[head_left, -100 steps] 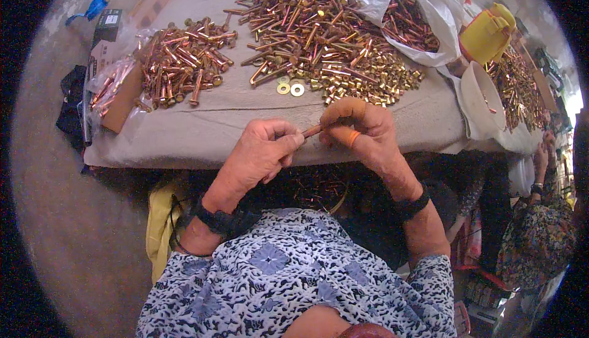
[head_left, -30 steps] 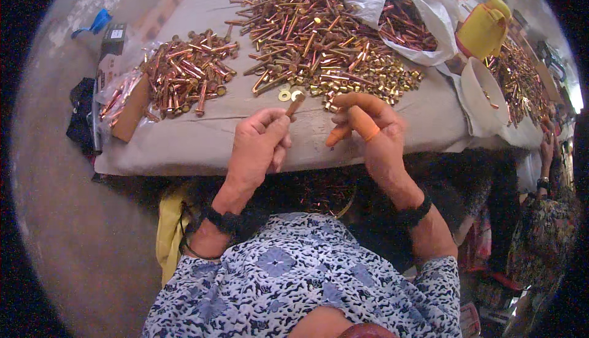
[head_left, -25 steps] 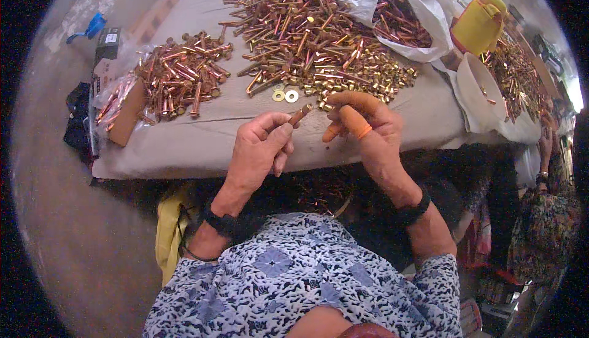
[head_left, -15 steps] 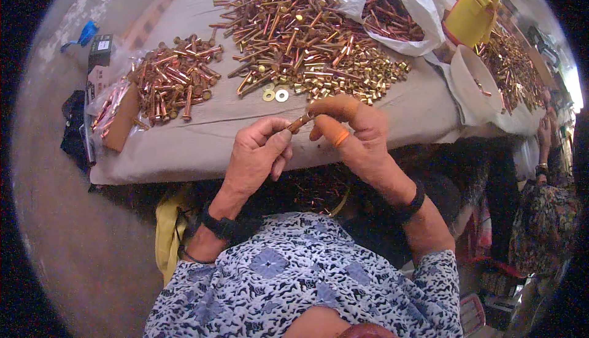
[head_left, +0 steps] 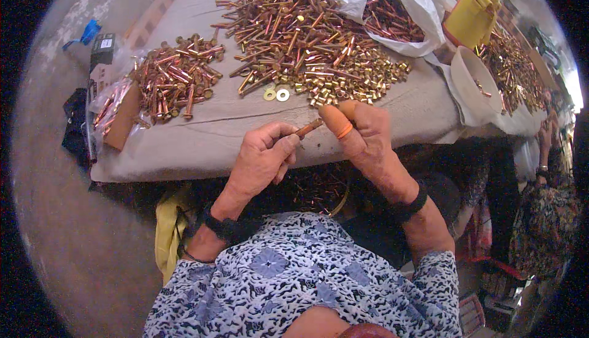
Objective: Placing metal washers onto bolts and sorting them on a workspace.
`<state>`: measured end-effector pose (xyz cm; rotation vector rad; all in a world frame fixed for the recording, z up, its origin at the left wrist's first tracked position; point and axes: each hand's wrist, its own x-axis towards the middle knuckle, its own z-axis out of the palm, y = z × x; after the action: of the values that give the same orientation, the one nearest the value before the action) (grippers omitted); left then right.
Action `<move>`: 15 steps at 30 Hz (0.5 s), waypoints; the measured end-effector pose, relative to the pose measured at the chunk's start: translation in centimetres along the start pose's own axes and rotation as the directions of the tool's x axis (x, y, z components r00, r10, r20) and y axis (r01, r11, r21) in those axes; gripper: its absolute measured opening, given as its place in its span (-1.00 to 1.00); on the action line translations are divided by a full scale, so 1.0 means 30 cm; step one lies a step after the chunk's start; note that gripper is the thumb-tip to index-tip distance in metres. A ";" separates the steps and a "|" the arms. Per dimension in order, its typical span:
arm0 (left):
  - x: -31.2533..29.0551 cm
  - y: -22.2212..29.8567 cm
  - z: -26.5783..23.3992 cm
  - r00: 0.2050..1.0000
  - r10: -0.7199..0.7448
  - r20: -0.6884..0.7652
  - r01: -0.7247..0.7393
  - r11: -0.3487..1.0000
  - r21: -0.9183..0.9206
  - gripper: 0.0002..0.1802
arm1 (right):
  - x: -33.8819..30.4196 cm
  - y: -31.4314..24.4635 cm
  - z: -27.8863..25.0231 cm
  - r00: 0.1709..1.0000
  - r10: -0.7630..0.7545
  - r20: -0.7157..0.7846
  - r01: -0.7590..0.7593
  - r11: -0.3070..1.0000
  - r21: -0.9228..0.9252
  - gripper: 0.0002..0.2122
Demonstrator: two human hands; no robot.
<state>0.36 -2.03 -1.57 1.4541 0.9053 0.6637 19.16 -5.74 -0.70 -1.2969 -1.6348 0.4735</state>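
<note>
My left hand (head_left: 265,153) pinches a slim copper-brown bolt (head_left: 308,127) between thumb and forefinger, just off the table's near edge. My right hand (head_left: 363,132) wears orange rubber finger covers on its thumb and forefinger. Those two fingers close over the bolt's far end, so that tip is hidden; whether a small part sits between them I cannot make out. Just beyond my hands lies a spread of short brass-coloured sleeves (head_left: 350,80). Two flat brass washers (head_left: 282,95) rest on the cloth to their left.
A large heap of bolts (head_left: 276,13) covers the table's middle; a smaller pile (head_left: 175,77) lies left, beside a cardboard flap (head_left: 121,117). A white plastic bag (head_left: 423,13), yellow jug (head_left: 472,16) and white tub (head_left: 469,74) stand right. Another person's arm (head_left: 545,145) shows far right.
My right thumb and forefinger have closed down over the bolt's end, where they were curled apart around it. Both hands have shifted slightly right, and more of the bolt's shaft shows.
</note>
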 end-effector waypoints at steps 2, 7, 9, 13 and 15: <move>0.001 0.003 -0.001 1.000 -0.007 0.001 0.007 1.000 -0.020 -0.82 | 0.008 -0.002 0.019 0.991 -0.073 -0.111 0.076 0.997 0.021 -0.84; -0.001 0.003 0.004 0.997 -0.061 0.041 0.061 0.998 0.001 -0.83 | 0.015 0.014 0.059 0.951 -0.285 -0.118 0.291 0.956 0.036 -0.76; -0.011 -0.005 0.011 0.993 -0.090 0.077 0.091 0.996 -0.019 -0.83 | 0.004 0.015 0.038 0.999 -0.027 -0.032 0.027 0.999 0.018 -0.78; -0.002 -0.003 0.000 0.997 -0.073 0.037 0.074 0.997 -0.029 -0.84 | 0.006 0.001 0.023 0.997 -0.062 -0.042 0.065 0.995 0.078 -0.86; 0.004 -0.005 -0.012 0.996 -0.087 0.030 0.089 0.994 -0.057 -0.84 | 0.009 0.008 0.025 0.976 -0.215 -0.032 0.217 0.973 0.074 -0.86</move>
<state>0.10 -1.76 -1.68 1.3604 0.9165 0.5989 18.65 -5.22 -1.12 -1.0497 -1.6976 0.3825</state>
